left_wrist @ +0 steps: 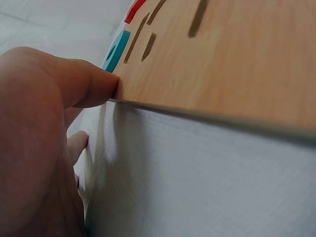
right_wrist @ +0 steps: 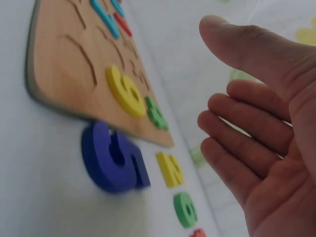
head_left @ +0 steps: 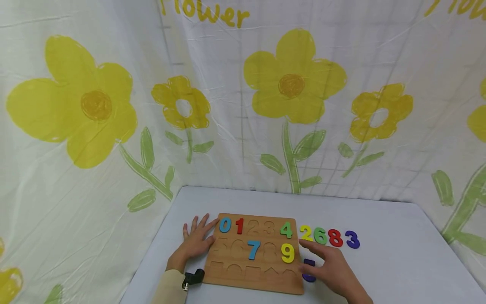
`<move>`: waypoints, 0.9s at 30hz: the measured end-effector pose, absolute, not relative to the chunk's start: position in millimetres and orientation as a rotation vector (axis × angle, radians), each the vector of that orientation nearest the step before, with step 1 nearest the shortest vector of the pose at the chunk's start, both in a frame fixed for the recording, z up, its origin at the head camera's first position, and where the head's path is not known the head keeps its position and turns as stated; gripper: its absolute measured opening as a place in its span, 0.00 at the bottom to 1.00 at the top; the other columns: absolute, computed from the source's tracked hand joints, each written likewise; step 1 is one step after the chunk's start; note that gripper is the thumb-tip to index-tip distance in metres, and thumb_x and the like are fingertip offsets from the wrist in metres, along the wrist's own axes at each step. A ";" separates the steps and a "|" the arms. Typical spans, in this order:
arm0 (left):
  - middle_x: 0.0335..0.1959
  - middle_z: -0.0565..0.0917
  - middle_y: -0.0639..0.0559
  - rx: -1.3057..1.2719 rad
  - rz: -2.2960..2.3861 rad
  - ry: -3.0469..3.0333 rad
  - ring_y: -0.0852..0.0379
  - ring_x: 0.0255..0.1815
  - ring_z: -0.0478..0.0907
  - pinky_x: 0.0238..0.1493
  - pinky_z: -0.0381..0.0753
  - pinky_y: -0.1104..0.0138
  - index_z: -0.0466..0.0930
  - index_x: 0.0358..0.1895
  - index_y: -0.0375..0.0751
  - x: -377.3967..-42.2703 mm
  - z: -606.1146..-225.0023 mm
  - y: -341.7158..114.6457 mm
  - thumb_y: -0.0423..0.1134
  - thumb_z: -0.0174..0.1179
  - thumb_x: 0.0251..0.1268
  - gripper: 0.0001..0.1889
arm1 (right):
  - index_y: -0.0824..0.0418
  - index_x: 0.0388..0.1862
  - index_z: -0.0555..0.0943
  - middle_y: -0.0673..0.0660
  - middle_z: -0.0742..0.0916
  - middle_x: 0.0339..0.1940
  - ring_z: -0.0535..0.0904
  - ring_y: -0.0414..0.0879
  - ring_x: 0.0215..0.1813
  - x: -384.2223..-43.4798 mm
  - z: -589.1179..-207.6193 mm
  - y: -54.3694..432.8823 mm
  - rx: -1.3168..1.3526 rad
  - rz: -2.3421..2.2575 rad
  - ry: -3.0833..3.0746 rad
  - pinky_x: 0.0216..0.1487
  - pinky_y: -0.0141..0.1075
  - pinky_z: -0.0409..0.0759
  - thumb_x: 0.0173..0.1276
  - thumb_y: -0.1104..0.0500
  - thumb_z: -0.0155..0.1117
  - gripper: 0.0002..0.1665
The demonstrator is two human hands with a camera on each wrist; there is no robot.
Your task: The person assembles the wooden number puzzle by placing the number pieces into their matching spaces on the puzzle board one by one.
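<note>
A wooden number puzzle board [head_left: 262, 272] lies on the table with a blue 0 [head_left: 225, 225], red 1 [head_left: 239, 226], green 4 [head_left: 286, 230], blue 7 [head_left: 253, 249] and yellow 9 [head_left: 287, 253] on it. My left hand [head_left: 196, 241] rests at the board's left edge, fingers spread and thumb touching the side. Over the board's right edge hovers my right hand [head_left: 331, 267], holding nothing, thumb and fingers apart. Partly behind it in the head view is a purple 5 [right_wrist: 116, 158], lying beside the board.
Right of the board's top corner, a yellow 2 [head_left: 305, 232], green 6 [head_left: 320, 236], red 8 [head_left: 335, 238] and dark blue 3 [head_left: 352, 239] lie in a row. A flower-printed curtain [head_left: 228, 169] hangs behind the white table [head_left: 395, 253].
</note>
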State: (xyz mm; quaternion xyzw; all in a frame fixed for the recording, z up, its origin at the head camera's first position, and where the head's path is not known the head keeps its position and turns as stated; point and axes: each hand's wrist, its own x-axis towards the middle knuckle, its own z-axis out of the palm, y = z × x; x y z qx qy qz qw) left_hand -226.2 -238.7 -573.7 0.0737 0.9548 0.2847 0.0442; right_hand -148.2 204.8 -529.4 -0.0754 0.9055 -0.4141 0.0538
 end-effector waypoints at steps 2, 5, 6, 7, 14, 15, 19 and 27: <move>0.90 0.56 0.34 0.229 0.873 2.917 0.22 0.90 0.36 0.80 0.23 0.23 0.72 0.83 0.52 -226.1 -573.4 -238.6 0.40 0.60 0.78 0.31 | 0.50 0.72 0.85 0.55 0.90 0.69 0.85 0.62 0.72 -146.1 -530.2 213.8 -0.196 -1.254 2.750 0.69 0.63 0.84 0.61 0.43 0.87 0.41; 0.90 0.56 0.34 0.231 0.874 2.916 0.22 0.90 0.36 0.80 0.23 0.23 0.72 0.83 0.52 -225.4 -572.3 -238.3 0.40 0.60 0.78 0.31 | 0.51 0.72 0.85 0.55 0.90 0.69 0.84 0.63 0.73 -143.1 -532.1 226.5 -0.164 -1.235 2.742 0.69 0.64 0.84 0.61 0.44 0.86 0.40; 0.90 0.56 0.34 0.231 0.873 2.917 0.22 0.90 0.37 0.80 0.23 0.23 0.72 0.83 0.52 -225.3 -572.0 -238.3 0.40 0.60 0.78 0.31 | 0.51 0.72 0.85 0.55 0.89 0.69 0.84 0.64 0.73 -142.2 -533.0 230.3 -0.157 -1.228 2.739 0.69 0.64 0.84 0.62 0.43 0.86 0.41; 0.90 0.56 0.35 0.230 0.869 2.918 0.22 0.90 0.37 0.80 0.23 0.23 0.72 0.83 0.52 -225.3 -572.0 -238.4 0.40 0.60 0.78 0.31 | 0.52 0.72 0.85 0.55 0.89 0.70 0.83 0.64 0.73 -141.3 -533.8 233.9 -0.150 -1.225 2.733 0.69 0.64 0.83 0.61 0.43 0.86 0.41; 0.90 0.57 0.35 0.236 0.878 2.915 0.22 0.90 0.37 0.80 0.23 0.23 0.73 0.82 0.52 -225.3 -570.7 -238.7 0.41 0.61 0.78 0.31 | 0.52 0.73 0.84 0.56 0.88 0.71 0.81 0.66 0.76 -136.4 -539.8 250.3 -0.070 -1.177 2.691 0.69 0.65 0.82 0.61 0.41 0.86 0.43; 0.90 0.57 0.35 0.236 0.883 2.913 0.22 0.90 0.37 0.80 0.23 0.23 0.73 0.82 0.52 -225.0 -570.5 -238.5 0.41 0.61 0.78 0.31 | 0.52 0.73 0.84 0.56 0.88 0.71 0.81 0.66 0.76 -136.0 -540.4 251.5 -0.056 -1.167 2.690 0.69 0.66 0.82 0.61 0.41 0.86 0.43; 0.89 0.57 0.32 0.260 0.926 2.918 0.21 0.90 0.38 0.80 0.22 0.23 0.73 0.82 0.50 -224.0 -573.0 -238.2 0.40 0.60 0.77 0.31 | 0.52 0.74 0.84 0.56 0.89 0.71 0.80 0.67 0.76 -135.9 -542.5 254.3 -0.027 -1.147 2.681 0.69 0.66 0.82 0.59 0.41 0.87 0.45; 0.89 0.57 0.33 0.256 0.902 2.931 0.21 0.90 0.38 0.80 0.23 0.23 0.72 0.82 0.50 -224.7 -572.4 -237.5 0.40 0.60 0.77 0.31 | 0.53 0.73 0.85 0.56 0.89 0.70 0.81 0.67 0.75 -137.4 -549.3 258.0 -0.136 -1.184 2.643 0.69 0.66 0.83 0.60 0.43 0.87 0.43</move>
